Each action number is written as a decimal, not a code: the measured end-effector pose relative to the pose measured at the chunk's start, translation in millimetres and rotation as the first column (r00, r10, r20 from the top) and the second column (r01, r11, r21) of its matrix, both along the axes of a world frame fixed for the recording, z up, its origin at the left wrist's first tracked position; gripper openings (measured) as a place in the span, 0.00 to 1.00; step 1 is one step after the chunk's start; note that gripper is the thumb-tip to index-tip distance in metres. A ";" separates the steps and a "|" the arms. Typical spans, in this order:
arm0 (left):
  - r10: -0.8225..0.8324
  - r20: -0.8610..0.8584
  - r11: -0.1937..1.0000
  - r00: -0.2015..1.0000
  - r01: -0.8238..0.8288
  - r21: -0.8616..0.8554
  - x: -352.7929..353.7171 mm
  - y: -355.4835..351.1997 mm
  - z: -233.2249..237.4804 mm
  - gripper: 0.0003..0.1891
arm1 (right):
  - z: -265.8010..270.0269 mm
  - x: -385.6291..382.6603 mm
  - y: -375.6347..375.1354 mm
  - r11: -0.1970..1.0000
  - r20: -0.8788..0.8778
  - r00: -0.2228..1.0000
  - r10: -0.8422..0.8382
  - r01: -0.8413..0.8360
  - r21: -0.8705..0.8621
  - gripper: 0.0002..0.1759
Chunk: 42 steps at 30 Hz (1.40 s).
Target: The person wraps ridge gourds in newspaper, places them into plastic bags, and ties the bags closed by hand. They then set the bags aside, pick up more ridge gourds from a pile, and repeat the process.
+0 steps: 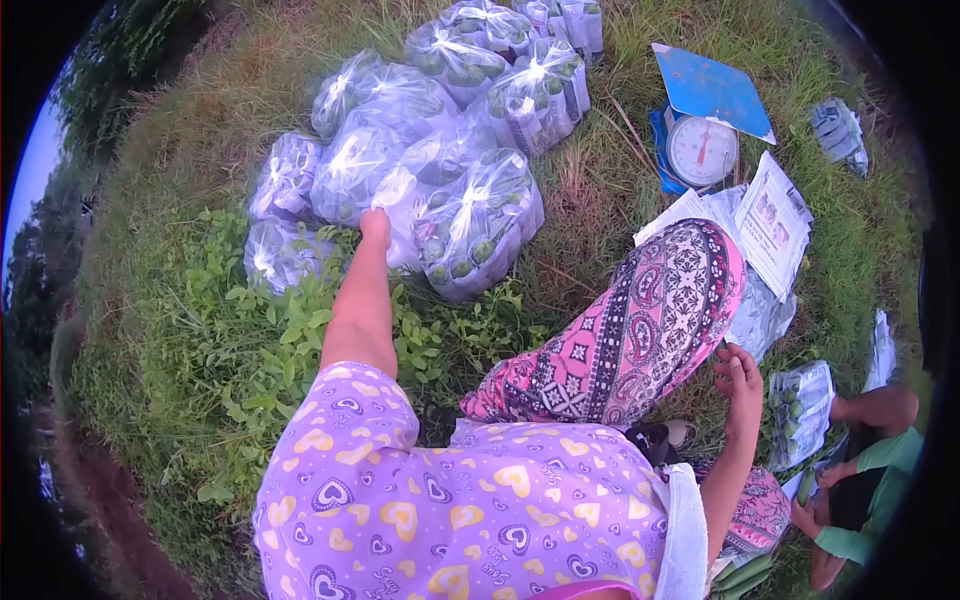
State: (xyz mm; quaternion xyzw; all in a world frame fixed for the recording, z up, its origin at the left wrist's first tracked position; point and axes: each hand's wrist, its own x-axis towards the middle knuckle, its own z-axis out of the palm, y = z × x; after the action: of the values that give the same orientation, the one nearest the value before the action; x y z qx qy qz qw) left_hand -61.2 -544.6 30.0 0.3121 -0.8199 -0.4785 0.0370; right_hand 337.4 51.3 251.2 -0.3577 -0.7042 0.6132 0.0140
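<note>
Several clear plastic bags (pixel 475 225) packed with green produce and paper stand together on the grass. My left hand (pixel 375 228) is stretched out to the front bags, its fingers closed at the gathered plastic top of one bag (pixel 395 190). To the right, my right hand (pixel 738 372) hangs beside my knee in patterned pink trousers (pixel 640 330), fingers apart and slightly curled, holding nothing. Beyond that knee lie newspaper sheets (pixel 775 225) and crumpled plastic (pixel 765 315).
A dial scale (pixel 702 150) with a blue tray (pixel 710 90) stands at the upper right. Another person in green sleeves (pixel 850 545) sits at the lower right, holding green produce near a packed bag (pixel 800 415). Leafy plants (pixel 300 330) grow below the bags.
</note>
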 end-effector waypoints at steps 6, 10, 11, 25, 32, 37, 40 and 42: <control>-0.098 -0.180 0.906 0.979 0.013 -0.424 38.8 48.1 85.7 0.23 | -1.9 -5.6 0.0 0.997 -0.010 0.998 0.067 -0.066 0.027 0.24; -0.159 -0.206 0.829 0.966 0.017 -0.558 69.3 62.2 113.8 0.34 | -18.1 -3.2 -0.4 0.966 0.018 0.990 0.139 -0.140 0.218 0.25; -0.176 -0.179 0.801 0.968 0.035 -0.597 77.3 63.7 118.1 0.37 | -24.4 0.4 2.4 0.937 0.033 0.986 0.166 -0.168 0.306 0.26; -0.357 0.172 0.689 0.918 0.383 -0.616 -23.9 -2.9 91.0 0.22 | 14.0 31.3 -3.7 0.749 0.291 0.894 0.342 -0.446 0.490 0.28; 0.039 -0.179 0.959 0.983 0.014 0.282 -33.1 -50.4 96.6 0.24 | 76.5 42.7 26.6 0.767 0.174 0.931 0.321 -0.363 0.528 0.24; 0.348 -0.112 0.797 0.931 -0.231 0.559 -58.9 -87.5 115.4 0.20 | 89.8 46.0 52.9 0.745 0.119 0.948 0.295 -0.306 0.592 0.22; 0.341 -0.135 0.798 0.930 -0.210 0.564 -40.0 -71.6 134.8 0.17 | 82.2 43.1 56.1 0.803 0.057 0.960 0.275 -0.262 0.536 0.21; 0.446 -0.265 0.773 0.855 -0.219 0.595 -55.1 -85.9 114.0 0.14 | 74.7 43.5 52.7 0.844 0.028 0.959 0.282 -0.262 0.469 0.21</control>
State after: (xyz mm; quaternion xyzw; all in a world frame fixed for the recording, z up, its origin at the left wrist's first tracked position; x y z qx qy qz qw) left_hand -116.3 -630.5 144.0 0.3503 -0.5545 -0.7291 0.1954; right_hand 380.9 104.0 325.9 -0.2274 -0.8741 0.4284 0.0277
